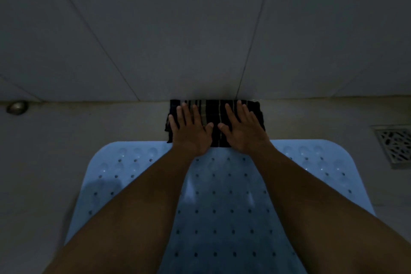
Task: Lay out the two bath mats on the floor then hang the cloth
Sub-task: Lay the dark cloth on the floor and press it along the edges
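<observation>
A light blue rubber bath mat point(222, 207) with rows of small holes lies flat on the floor beneath my forearms. Beyond its far edge, against the foot of the wall, lies a dark striped cloth point(214, 113), folded into a small rectangle. My left hand point(191, 129) rests flat on the cloth's left half, fingers spread. On the right half my right hand point(243, 128) lies flat the same way. Neither hand grips the fabric. Only one mat is in view.
A tiled wall point(200, 29) rises just behind the cloth. A square metal floor drain point(394, 148) sits at the right edge. A round metal fitting point(17, 107) is at the far left where wall meets floor. The room is dim.
</observation>
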`<act>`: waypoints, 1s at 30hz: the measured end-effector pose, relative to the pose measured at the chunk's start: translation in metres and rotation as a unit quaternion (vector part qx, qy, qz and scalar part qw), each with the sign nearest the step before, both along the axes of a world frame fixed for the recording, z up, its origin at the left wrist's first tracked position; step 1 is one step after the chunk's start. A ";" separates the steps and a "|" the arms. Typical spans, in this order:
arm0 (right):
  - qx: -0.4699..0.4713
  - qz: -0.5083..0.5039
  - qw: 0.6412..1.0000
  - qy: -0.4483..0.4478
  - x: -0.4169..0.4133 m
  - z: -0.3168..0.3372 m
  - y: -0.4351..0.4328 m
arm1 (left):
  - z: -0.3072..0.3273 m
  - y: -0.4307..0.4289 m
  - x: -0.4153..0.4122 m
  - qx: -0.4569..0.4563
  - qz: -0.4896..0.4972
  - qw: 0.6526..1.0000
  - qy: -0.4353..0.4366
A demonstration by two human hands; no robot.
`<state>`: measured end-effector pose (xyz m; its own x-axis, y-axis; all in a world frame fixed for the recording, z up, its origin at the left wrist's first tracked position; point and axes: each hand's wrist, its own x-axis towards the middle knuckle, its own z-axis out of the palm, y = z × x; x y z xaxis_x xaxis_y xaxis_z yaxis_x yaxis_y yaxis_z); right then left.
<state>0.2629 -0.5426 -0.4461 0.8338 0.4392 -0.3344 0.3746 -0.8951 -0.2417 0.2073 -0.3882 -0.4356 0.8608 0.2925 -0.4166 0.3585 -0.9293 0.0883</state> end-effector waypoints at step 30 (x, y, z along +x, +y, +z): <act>-0.043 0.003 0.993 0.109 0.056 0.025 -0.105 | 0.014 -0.099 0.048 -0.017 0.004 0.996 0.087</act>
<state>0.3187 -0.6476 -0.4207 0.7351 0.4060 -0.5429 0.3267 -0.9139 -0.2409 0.2549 -0.4870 -0.4219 0.7729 0.2815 -0.5687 0.3778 -0.9242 0.0560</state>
